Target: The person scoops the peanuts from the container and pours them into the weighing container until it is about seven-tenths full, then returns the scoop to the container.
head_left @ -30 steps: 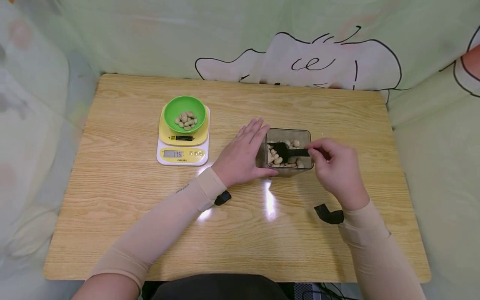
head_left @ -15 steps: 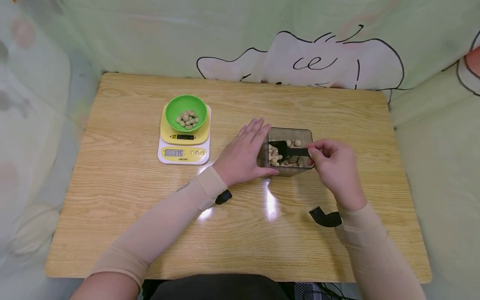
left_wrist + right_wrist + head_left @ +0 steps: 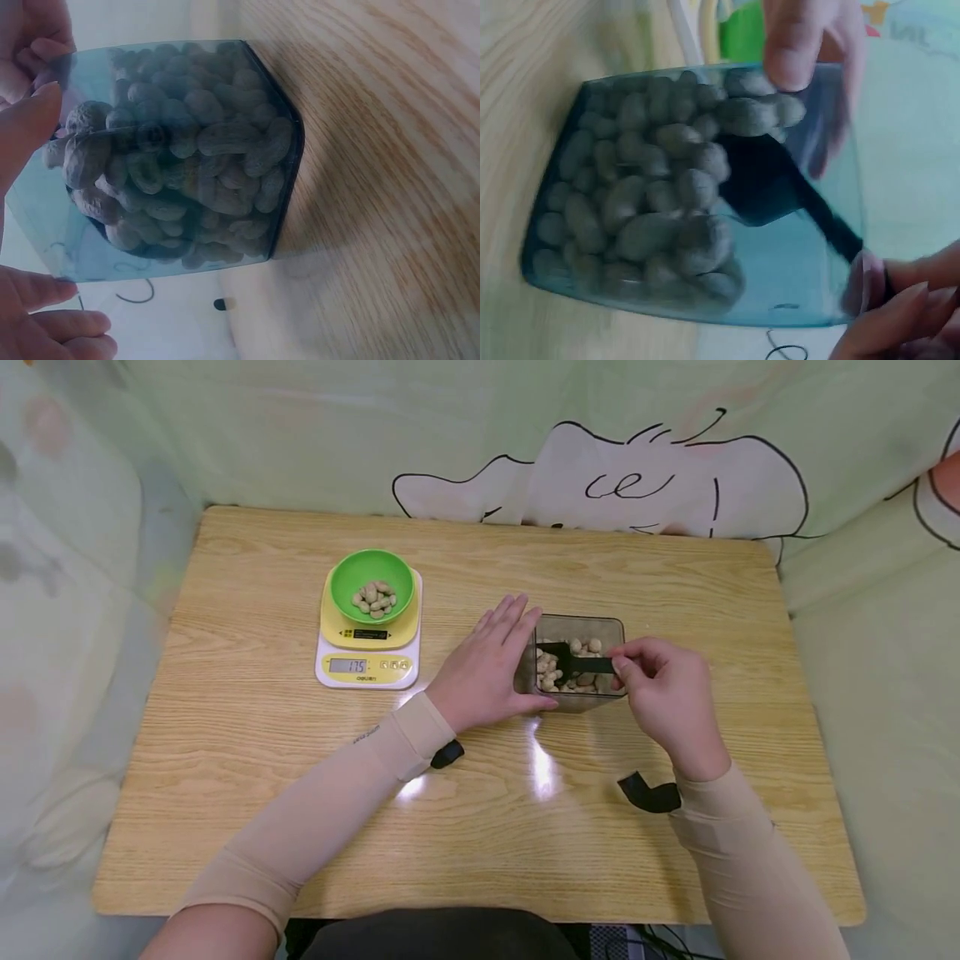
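A clear grey plastic container (image 3: 613,631) with unshelled peanuts (image 3: 634,195) stands right of the table's middle. My left hand (image 3: 483,672) holds its left end, thumb along the near wall and fingers on the far wall. My right hand (image 3: 675,697) pinches the handle end of a black scoop (image 3: 592,665) at the container's right rim. In the right wrist view the scoop's head (image 3: 757,180) lies against the peanuts inside the container. How many peanuts are in the scoop cannot be told.
A yellow and white kitchen scale (image 3: 367,668) stands to the left, its display showing 175, decimal point unclear. The green bowl (image 3: 341,578) on it holds several peanuts. A printed curtain (image 3: 465,427) hangs behind the wooden table (image 3: 247,760).
The scoop's head has tipped slightly within the container, and my right hand has shifted slightly. My left hand, the container and the scale reading stay the same.
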`<action>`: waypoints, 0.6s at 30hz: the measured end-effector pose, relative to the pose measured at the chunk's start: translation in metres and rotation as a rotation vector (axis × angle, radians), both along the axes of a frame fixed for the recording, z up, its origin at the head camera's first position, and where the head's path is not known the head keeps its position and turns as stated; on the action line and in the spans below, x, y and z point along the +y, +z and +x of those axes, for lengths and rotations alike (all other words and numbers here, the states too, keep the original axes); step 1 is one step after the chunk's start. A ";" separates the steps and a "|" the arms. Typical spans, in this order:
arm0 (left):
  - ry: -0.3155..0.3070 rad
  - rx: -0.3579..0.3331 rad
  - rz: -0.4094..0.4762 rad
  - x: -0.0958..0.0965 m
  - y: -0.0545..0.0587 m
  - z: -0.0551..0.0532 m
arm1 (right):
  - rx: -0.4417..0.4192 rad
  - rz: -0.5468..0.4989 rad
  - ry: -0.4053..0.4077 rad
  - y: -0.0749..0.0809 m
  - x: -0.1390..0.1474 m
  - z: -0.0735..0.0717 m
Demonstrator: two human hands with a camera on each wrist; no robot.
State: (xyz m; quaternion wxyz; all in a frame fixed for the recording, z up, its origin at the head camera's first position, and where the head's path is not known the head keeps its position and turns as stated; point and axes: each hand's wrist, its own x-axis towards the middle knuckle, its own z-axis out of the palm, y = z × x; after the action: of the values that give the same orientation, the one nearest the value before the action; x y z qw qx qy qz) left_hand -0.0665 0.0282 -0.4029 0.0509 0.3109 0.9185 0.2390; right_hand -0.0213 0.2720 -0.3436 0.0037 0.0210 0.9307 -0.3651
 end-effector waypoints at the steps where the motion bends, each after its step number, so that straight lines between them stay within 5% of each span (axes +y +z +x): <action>1: 0.001 0.001 -0.003 0.000 0.000 0.000 | -0.043 -0.023 -0.021 0.001 -0.001 -0.001; 5: 0.001 -0.007 -0.015 -0.001 0.001 0.000 | -0.125 -0.134 -0.101 0.003 0.000 -0.004; 18: 0.003 -0.014 -0.017 -0.001 0.004 0.003 | -0.181 -0.440 -0.196 -0.004 0.023 -0.010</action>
State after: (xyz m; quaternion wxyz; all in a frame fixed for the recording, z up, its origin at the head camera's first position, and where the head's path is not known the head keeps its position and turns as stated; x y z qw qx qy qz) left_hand -0.0638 0.0274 -0.3993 0.0597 0.3073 0.9206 0.2333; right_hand -0.0310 0.2950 -0.3478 0.0559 0.1424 0.8182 -0.5542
